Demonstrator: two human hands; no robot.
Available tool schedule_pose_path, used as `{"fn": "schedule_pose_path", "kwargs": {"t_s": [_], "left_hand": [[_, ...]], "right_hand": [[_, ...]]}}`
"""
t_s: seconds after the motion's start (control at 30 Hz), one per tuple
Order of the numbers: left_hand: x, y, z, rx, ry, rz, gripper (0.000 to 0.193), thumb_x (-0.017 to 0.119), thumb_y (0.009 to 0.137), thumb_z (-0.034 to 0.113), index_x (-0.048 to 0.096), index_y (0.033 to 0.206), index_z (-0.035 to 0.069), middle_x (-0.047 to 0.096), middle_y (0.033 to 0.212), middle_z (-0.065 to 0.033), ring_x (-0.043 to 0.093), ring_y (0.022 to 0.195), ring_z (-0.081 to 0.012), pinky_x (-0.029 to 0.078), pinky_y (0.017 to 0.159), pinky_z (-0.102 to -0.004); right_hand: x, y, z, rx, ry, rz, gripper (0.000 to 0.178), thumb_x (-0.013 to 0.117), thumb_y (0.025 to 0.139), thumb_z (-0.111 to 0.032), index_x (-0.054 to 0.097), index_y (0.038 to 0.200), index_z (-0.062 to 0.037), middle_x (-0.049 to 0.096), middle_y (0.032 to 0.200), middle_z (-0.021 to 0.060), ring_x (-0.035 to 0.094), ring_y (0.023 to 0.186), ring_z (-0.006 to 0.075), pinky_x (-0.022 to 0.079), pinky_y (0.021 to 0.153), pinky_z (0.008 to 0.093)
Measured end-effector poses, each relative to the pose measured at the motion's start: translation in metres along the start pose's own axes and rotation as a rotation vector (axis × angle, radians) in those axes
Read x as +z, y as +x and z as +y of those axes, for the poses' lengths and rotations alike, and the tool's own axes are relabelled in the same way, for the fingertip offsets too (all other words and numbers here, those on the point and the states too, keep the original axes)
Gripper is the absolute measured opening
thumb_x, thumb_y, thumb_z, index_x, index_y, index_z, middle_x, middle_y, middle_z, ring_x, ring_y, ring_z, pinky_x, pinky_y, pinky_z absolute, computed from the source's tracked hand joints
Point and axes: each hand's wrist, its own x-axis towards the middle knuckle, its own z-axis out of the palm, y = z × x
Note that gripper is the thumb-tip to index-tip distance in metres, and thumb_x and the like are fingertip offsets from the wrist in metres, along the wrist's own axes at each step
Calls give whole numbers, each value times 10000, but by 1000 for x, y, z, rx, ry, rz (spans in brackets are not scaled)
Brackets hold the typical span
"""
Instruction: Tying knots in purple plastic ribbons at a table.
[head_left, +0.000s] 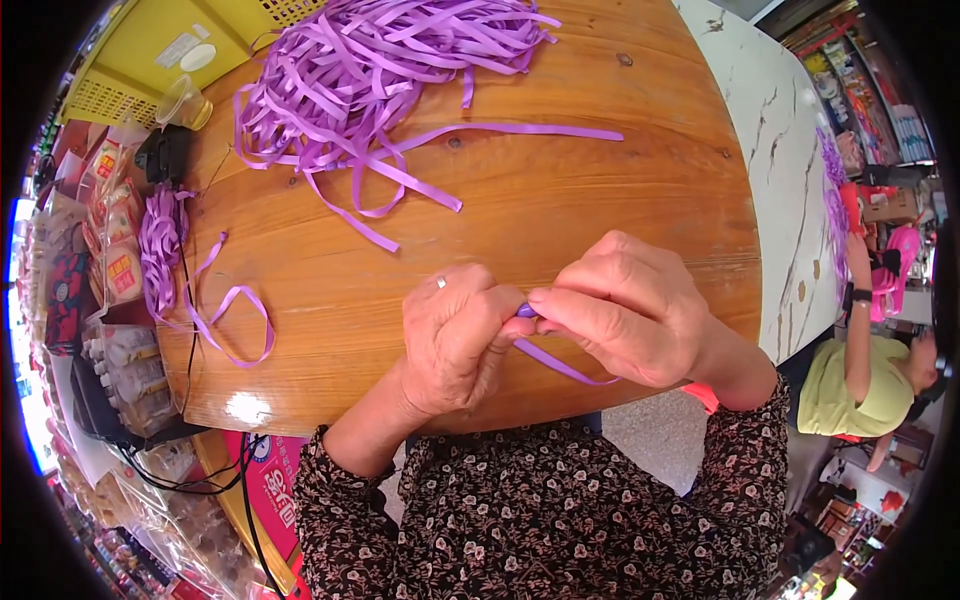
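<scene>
My left hand (pixel 455 340) and my right hand (pixel 630 312) meet over the near edge of the wooden table, fingertips pinched together. Between them is a purple ribbon (pixel 560 366); its tail hangs below my right hand. A small darker purple bit shows at the fingertips, and I cannot tell whether it is a knot or a separate piece. A ring is on a finger of my left hand. Farther off lies a big tangled heap of purple ribbons (pixel 370 75), with several loose ends trailing toward me.
The wooden table (pixel 640 190) has a smaller ribbon bundle (pixel 165 245) at its left edge, near a clear plastic cup (pixel 184 103) and a yellow basket (pixel 170 60). Black cables (pixel 190 487) run down the left. A white marbled table (pixel 785 180) adjoins at right, where another person (pixel 860 385) works.
</scene>
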Motion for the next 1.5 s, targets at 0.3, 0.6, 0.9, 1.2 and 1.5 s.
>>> {"fn": "schedule_pose_path", "kwargs": {"t_s": [0.3,0.6,0.9,1.2,1.5], "left_hand": [[-2,-2,3,93,6,11,180,681,761,186,584,809,43,385,587,-25,405,477,-173,289,420,-315],[1,-4,2,326,101,13,240,711,627,258,587,741,86,358,597,18,388,514,-130,255,430,-278],[3,-3,-1,372,76,-54,207,682,766,205,572,804,34,412,589,-8,400,489,-161,285,421,-297],[8,-7,-4,18,-73,-14,174,615,842,210,574,816,42,406,604,-53,407,489,-212,314,451,-338],[5,-5,-3,-42,-108,-36,287,471,949,243,570,864,-13,475,658,-90,437,540,-193,323,482,-309]], "right_hand": [[-1,2,-8,34,32,-38,240,735,694,-38,609,885,34,558,774,82,525,589,196,421,473,287],[-8,0,-23,399,515,-207,126,674,805,-82,579,819,0,542,721,80,495,619,193,376,522,292],[-12,-10,-24,1217,1523,-298,253,514,956,-217,599,877,8,590,832,9,518,810,73,411,735,229],[-13,-15,-11,973,1102,-263,307,563,927,-307,623,925,-5,610,776,31,469,616,53,350,538,206],[-9,-17,-7,796,843,-71,93,639,863,-77,612,876,11,592,746,45,543,638,87,381,537,202]]}}
